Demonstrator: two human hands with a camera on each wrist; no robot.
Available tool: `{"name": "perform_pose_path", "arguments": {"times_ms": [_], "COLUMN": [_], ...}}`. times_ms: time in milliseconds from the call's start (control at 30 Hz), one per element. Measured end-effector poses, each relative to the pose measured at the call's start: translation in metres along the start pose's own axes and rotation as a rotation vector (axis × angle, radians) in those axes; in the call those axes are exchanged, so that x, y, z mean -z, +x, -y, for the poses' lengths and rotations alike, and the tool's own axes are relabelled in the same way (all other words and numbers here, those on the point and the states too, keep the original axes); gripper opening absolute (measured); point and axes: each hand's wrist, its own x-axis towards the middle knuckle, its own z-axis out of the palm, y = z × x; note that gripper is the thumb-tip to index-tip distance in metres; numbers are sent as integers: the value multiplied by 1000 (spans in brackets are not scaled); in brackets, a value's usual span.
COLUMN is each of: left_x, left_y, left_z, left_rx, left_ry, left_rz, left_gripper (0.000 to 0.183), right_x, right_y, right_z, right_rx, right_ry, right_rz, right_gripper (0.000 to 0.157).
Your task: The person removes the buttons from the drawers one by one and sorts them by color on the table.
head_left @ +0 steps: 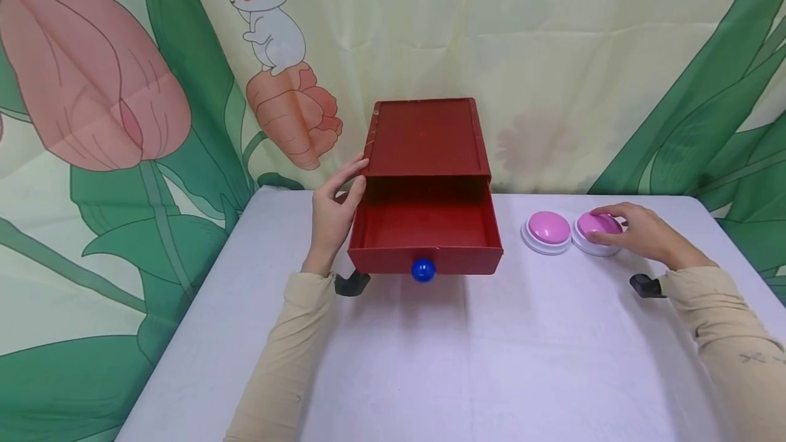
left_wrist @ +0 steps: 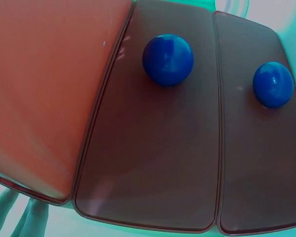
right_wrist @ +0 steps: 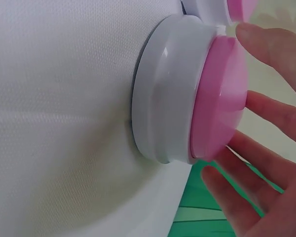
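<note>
A red drawer cabinet [head_left: 424,138] stands at the back of the table, its top drawer [head_left: 424,220] pulled out by a blue knob's side. No item shows inside that drawer. My left hand [head_left: 331,213] rests against the cabinet's left side, thumb near the front edge. In the left wrist view, two lower drawer fronts [left_wrist: 148,148] are closed, each with a blue knob [left_wrist: 167,60]. My right hand [head_left: 645,230] lies over the right-hand pink push button [right_wrist: 222,98], which has a white base. Its extended fingers are spread about the pink dome, with fingertips touching it.
A second pink push button [head_left: 549,228] stands just left of the touched one. White cloth covers the table [head_left: 430,367]. Behind it hangs a printed curtain [head_left: 552,53] with flowers and a rabbit. A dark wrist-camera piece [head_left: 352,284] juts from the left cuff.
</note>
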Motion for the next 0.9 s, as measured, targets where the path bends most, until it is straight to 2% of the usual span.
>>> {"name": "perform_pose_path", "arguments": {"times_ms": [333, 600, 800, 900], "left_x": [1, 0, -1, -1], "left_y": [-1, -5, -5, -3], "left_z": [-4, -38, -38, -21], "left_rx": [29, 37, 35, 16], "left_ry": [0, 5, -8, -9], "left_rz": [0, 10, 8, -1], "left_gripper": [37, 36, 36, 36], "right_x": [8, 11, 12, 12], "right_y": [-3, -11, -20, -24], "right_z": [17, 40, 60, 72], "right_rx": [4, 22, 85, 109], "right_ry": [10, 48, 85, 99], "right_rz": [-28, -63, -126, -152], "right_gripper": [63, 59, 51, 48]}}
